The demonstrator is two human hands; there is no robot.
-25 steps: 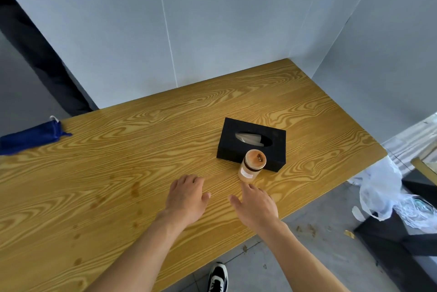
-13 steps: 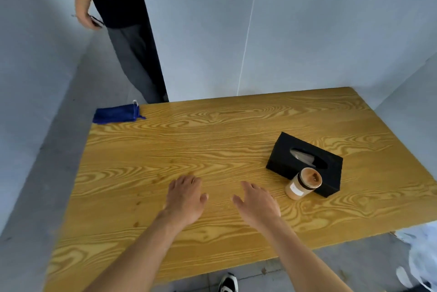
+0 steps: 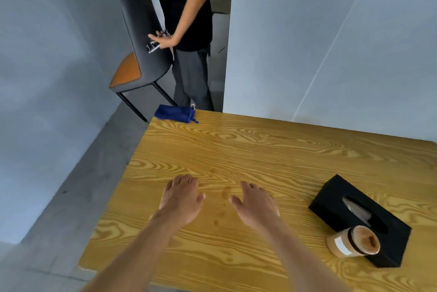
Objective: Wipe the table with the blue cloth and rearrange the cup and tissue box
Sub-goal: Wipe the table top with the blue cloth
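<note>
Both hands, left (image 3: 181, 199) and right (image 3: 256, 205), hover over the table (image 3: 272, 154), grip released, holding nothing

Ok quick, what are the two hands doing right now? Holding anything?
Left hand: open, fingers spread over the table, holding nothing.
Right hand: open, holding nothing.

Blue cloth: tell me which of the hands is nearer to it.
Left. The left hand lies below the blue cloth at the far corner; the right hand is farther right.
</note>
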